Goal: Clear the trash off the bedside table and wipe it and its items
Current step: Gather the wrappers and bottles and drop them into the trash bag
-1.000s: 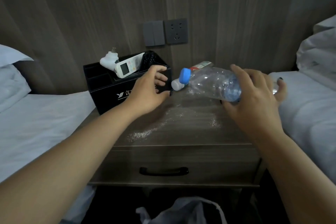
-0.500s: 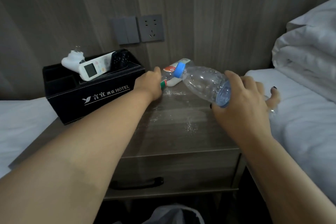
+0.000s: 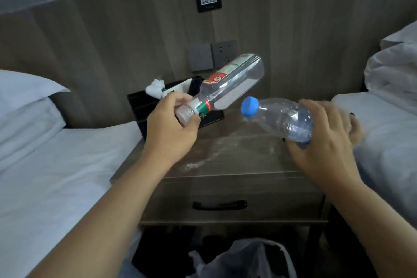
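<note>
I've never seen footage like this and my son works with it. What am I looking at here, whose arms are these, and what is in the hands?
There is no machine: a person wears a wide-angle camera on the head, looking forward and down, so the two arms are their own. The left hand grips a clear bottle with a red and green label at its neck. The right hand holds a crumpled clear bottle with a blue cap. Both are lifted above a wooden bedside table, dusted with white crumbs or powder. At its back stands a black organiser box. Beds sit on either side, and a plastic bag waits below.
</note>
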Available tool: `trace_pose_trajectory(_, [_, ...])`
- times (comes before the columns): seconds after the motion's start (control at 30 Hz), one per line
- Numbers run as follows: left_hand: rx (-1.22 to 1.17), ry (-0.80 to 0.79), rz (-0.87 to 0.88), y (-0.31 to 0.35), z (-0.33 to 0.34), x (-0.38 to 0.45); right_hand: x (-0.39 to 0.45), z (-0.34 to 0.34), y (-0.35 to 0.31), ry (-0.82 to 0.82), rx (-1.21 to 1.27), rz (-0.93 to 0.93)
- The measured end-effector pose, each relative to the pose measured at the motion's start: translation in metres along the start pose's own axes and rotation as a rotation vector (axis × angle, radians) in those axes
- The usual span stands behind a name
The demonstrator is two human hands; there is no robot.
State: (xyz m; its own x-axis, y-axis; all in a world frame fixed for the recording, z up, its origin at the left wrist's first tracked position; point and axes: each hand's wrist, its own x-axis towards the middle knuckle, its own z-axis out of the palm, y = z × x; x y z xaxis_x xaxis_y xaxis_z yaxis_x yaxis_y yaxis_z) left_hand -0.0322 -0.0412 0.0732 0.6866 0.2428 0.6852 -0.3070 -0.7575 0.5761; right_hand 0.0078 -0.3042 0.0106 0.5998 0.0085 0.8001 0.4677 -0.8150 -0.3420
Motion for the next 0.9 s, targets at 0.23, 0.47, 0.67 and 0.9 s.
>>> trace_pose_trajectory(0.23, [-0.095,-0.047,0.086,0.022,-0.107,-0.051,-0.043,-0.018,-0.033,0.016,0.079,-0.068])
trace_pose_trajectory(0.47, [-0.09,-0.206,0.149,0.026,-0.126,-0.082,-0.088,-0.039,-0.061,-0.113,0.371,-0.036])
trace_pose_trajectory(0.67, [0.021,-0.457,0.083,-0.009,-0.073,-0.116,-0.11,-0.033,-0.072,-0.378,0.562,0.248])
trace_pose_trajectory(0.9, [0.131,-0.863,-0.26,-0.068,0.015,-0.176,-0.136,-0.004,-0.063,-0.705,0.462,0.298])
